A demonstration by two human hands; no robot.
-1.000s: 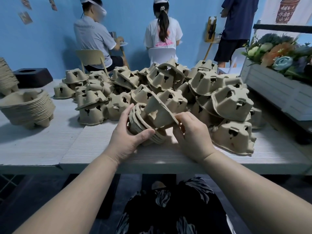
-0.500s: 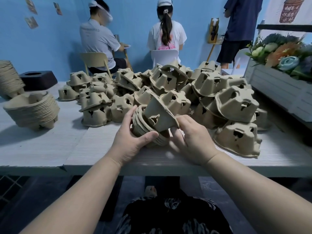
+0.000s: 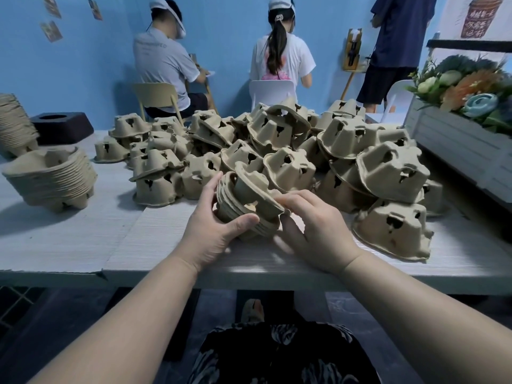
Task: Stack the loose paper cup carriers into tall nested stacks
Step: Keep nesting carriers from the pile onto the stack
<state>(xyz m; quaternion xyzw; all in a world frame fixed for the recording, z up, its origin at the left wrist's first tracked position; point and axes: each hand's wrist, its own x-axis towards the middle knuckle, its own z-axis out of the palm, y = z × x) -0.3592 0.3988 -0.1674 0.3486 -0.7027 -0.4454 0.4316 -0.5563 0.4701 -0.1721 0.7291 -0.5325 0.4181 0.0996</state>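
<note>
Item: small nested stack of tan moulded-pulp cup carriers [image 3: 243, 214], lying on its side above the pale desk [image 3: 83, 236], open end toward my right | left hand [image 3: 213, 231] fingers curled round it | right hand [image 3: 313, 225] pinches rim of tilted top carrier [image 3: 255, 187]; half seated, I judge; push leftward along stack axis | loose heap [image 3: 360, 162] behind.

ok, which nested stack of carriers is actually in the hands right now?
The small nested stack of tan pulp cup carriers at the table's front edge, tipped sideways. The left hand grips it; the right hand pinches its top carrier. Both taller stacks sit untouched far left.
</note>
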